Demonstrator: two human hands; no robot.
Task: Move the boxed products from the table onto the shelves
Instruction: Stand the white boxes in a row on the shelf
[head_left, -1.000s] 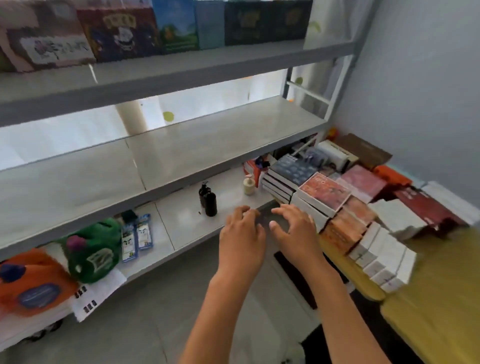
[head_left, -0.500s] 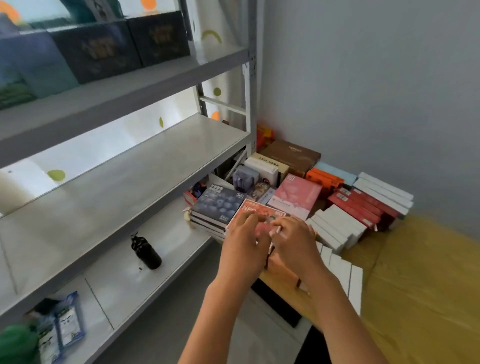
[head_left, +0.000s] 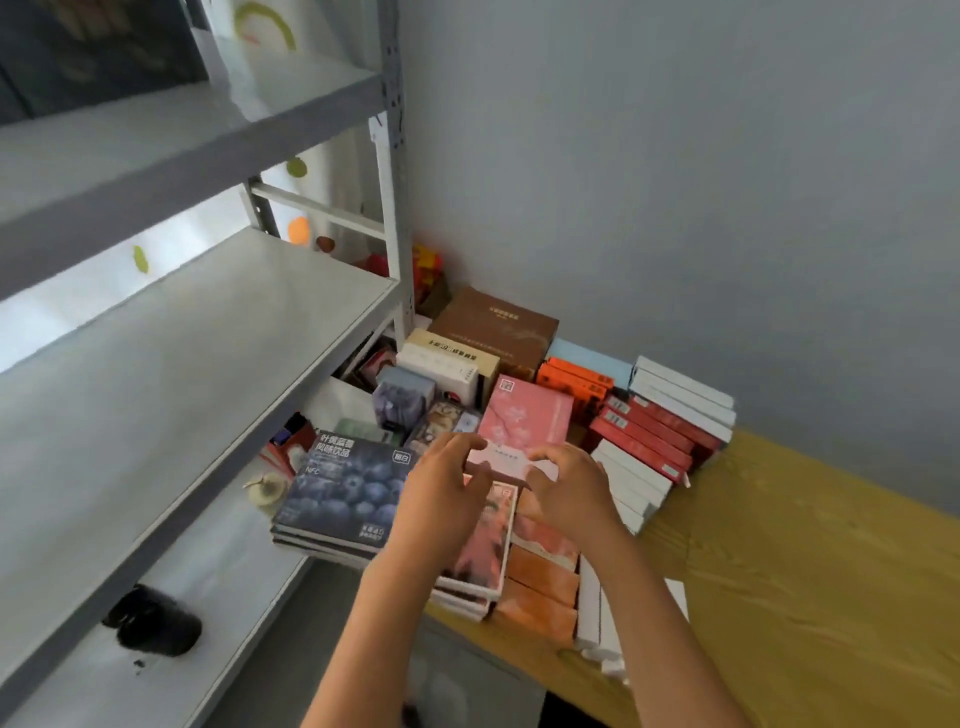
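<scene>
Left hand and right hand at six o'clock, fingers clamped on a pink box's near edge, yellow table beneath

Before me: a plain grey-blue wall at right; grey metal shelving at left, daylight showing behind it; a yellow wood-grain table below; grey floor between them.
</scene>
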